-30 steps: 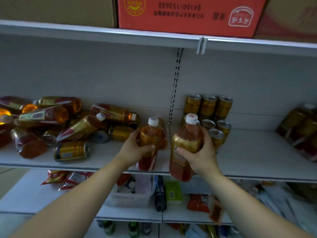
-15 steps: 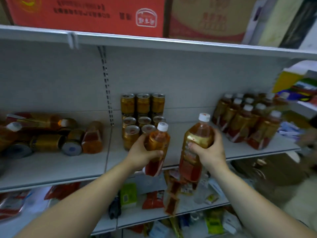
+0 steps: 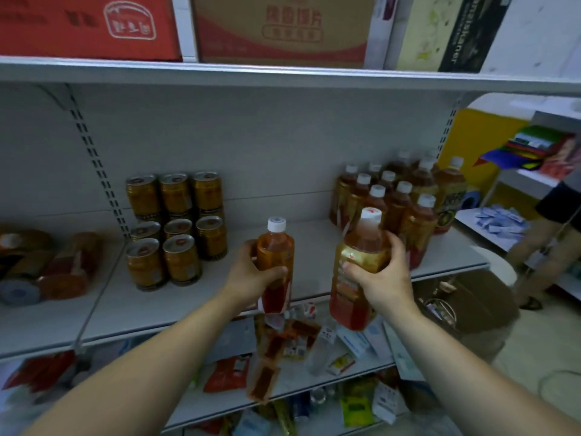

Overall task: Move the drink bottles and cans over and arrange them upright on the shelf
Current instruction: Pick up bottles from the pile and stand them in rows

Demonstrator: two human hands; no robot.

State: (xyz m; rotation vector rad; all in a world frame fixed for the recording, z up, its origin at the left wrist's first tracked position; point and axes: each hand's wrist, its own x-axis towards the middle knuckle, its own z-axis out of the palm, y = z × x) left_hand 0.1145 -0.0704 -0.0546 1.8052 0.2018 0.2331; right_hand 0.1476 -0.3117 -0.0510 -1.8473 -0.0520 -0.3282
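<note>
My left hand and right hand each wrapped fingers around an upright bottle, mid-frame, before the shelf. Risk: knocking the standing bottles at right during placement.

Place: a small shop.
Shelving: white metal shelf on slotted uprights, in tiers.
Stock: rows of identical cans and bottles.
Above: printed cartons.
Below: packaged snacks.

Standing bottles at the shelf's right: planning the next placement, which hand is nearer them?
Right. The right hand is just beside the standing bottles; the left hand is farther left.
</note>
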